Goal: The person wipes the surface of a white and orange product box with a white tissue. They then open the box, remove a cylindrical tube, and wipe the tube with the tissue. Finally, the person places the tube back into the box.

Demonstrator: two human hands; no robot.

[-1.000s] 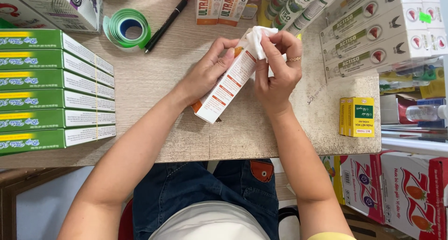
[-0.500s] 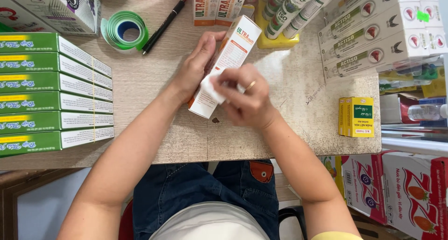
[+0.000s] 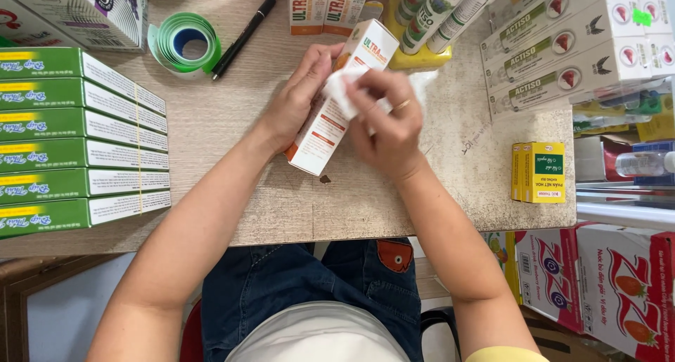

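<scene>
My left hand (image 3: 299, 102) grips a long white and orange carton (image 3: 330, 126) from its left side, holding it tilted over the wooden table (image 3: 232, 186). My right hand (image 3: 390, 126), with a ring on one finger, presses a crumpled white tissue (image 3: 344, 87) against the carton's upper face. The carton's lower end rests near the table surface. Part of the tissue is hidden under my right fingers.
Green cartons (image 3: 77, 137) are stacked along the left. A green tape roll (image 3: 184, 42) and a black pen (image 3: 246, 28) lie at the back. More cartons (image 3: 327, 7) and tubes (image 3: 436, 10) stand behind, white boxes (image 3: 576, 49) at right, a small yellow box (image 3: 540, 172) near the edge.
My right hand with the tissue came down from the carton's top end to its middle face. The carton has tipped a little and stays in my left hand.
</scene>
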